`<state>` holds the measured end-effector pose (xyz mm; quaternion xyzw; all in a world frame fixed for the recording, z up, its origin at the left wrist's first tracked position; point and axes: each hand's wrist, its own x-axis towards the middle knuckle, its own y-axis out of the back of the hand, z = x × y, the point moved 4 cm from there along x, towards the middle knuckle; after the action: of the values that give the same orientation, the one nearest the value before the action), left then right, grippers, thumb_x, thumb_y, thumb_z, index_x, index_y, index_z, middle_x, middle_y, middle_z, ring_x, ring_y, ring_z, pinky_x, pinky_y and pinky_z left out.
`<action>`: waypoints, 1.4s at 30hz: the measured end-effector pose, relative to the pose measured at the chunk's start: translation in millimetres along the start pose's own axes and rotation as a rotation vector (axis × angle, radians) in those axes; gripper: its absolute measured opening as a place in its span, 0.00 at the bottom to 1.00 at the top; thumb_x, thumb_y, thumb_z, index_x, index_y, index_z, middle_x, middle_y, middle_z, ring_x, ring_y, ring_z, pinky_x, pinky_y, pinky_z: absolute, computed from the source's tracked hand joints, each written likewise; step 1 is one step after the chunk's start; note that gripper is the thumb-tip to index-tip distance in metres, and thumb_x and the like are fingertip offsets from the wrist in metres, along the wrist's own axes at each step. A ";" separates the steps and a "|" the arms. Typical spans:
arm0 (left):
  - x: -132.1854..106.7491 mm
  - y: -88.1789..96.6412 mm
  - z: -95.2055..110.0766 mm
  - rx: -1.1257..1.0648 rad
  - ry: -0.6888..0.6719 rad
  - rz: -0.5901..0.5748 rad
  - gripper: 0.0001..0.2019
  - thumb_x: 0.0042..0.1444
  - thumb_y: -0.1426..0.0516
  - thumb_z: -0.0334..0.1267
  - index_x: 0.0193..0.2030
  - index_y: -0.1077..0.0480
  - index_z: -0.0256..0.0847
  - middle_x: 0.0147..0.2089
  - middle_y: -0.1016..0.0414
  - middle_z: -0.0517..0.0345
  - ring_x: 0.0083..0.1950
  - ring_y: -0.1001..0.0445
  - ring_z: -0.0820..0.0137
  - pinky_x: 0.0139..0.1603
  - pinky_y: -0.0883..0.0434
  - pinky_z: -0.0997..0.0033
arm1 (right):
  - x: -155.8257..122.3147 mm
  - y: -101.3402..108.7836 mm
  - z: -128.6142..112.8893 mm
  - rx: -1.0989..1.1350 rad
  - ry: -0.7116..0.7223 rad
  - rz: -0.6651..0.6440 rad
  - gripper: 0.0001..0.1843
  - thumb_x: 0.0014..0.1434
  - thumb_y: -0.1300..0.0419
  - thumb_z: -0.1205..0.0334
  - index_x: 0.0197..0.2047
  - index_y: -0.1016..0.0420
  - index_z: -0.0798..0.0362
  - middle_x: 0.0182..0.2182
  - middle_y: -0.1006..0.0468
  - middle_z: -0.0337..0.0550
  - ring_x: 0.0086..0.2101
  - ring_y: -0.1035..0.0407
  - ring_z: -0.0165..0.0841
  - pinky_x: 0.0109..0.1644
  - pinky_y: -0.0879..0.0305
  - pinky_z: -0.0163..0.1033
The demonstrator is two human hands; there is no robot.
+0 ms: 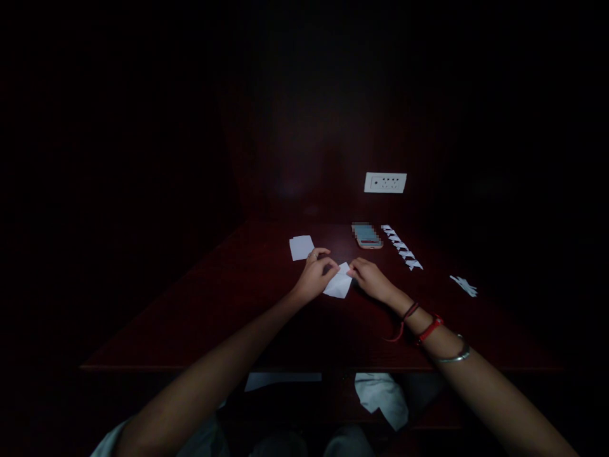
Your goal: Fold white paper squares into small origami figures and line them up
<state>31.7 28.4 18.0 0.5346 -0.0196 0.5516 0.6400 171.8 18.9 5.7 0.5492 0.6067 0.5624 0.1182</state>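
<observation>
Fingers of both hands pinch a small white paper piece (339,284) at mid-counter, the left hand (314,274) closed on its left edge and the right hand (370,278) gripping its upper right corner, the sheet lying partly flat on the dark red counter (200,317) and already creased into an angular, part-folded shape. The folding looks to be midway: a row of finished small white folded figures (402,247) runs diagonally toward the counter's far right corner, another folded figure (464,285) sits alone near the right edge, and one flat white square (301,247) waits just beyond the left hand, unfolded. A phone (367,235) lies near the far edge, beside the row. A white wall socket (385,182) shows on the dark wall behind. Red cords and a metal bangle circle the right wrist; the gloom hides finer creases in the paper
</observation>
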 end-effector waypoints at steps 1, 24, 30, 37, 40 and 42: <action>0.3 1.4 -1.0 -0.007 0.004 0.006 0.06 0.49 0.49 0.36 0.29 0.33 0.38 0.44 0.43 0.55 0.49 0.43 0.68 0.51 0.45 0.66 | -0.5 0.6 0.7 0.026 -0.005 -0.020 0.06 0.52 0.51 0.65 0.26 0.37 0.56 0.24 0.34 0.40 0.27 0.40 0.27 0.31 0.46 0.32; -12.8 -11.2 13.7 0.181 -0.377 -0.497 0.10 0.54 0.55 0.35 0.38 0.34 0.43 0.37 0.34 0.58 0.39 0.35 0.71 0.41 0.40 0.72 | -1.8 2.4 33.1 0.236 -0.240 -0.070 0.11 0.48 0.50 0.59 0.28 0.29 0.56 0.27 0.27 0.41 0.28 0.35 0.28 0.32 0.41 0.32; -14.7 -14.0 9.9 0.201 -0.271 -0.459 0.10 0.53 0.54 0.34 0.30 0.32 0.39 0.33 0.36 0.56 0.34 0.36 0.72 0.38 0.39 0.74 | -4.9 14.5 40.8 0.212 -0.301 0.010 0.17 0.46 0.48 0.50 0.33 0.32 0.56 0.27 0.29 0.41 0.27 0.36 0.28 0.31 0.41 0.32; -11.6 -20.5 2.8 0.083 -0.188 -0.391 0.06 0.49 0.50 0.32 0.29 0.33 0.39 0.34 0.39 0.57 0.36 0.37 0.73 0.39 0.39 0.75 | -10.0 8.4 45.2 0.116 -0.355 -0.078 0.19 0.41 0.42 0.57 0.38 0.36 0.56 0.25 0.29 0.40 0.25 0.36 0.28 0.30 0.42 0.32; -10.0 -21.8 -7.2 0.068 -0.039 -0.345 0.09 0.45 0.47 0.34 0.36 0.35 0.39 0.37 0.41 0.57 0.36 0.38 0.73 0.39 0.38 0.74 | -9.0 4.5 41.1 0.073 -0.364 -0.099 0.18 0.41 0.42 0.60 0.38 0.35 0.56 0.25 0.29 0.40 0.25 0.36 0.27 0.30 0.42 0.32; -9.5 -21.5 -11.5 0.070 0.017 -0.323 0.14 0.44 0.45 0.36 0.40 0.38 0.40 0.39 0.41 0.57 0.38 0.38 0.71 0.40 0.38 0.72 | -7.9 2.5 38.9 0.089 -0.370 -0.098 0.18 0.41 0.42 0.61 0.38 0.35 0.56 0.25 0.29 0.40 0.26 0.36 0.27 0.31 0.42 0.32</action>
<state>37.2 33.8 -7.0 0.5482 0.0911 0.4463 0.7014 205.7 33.5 -9.2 0.6178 0.6250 0.4178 0.2305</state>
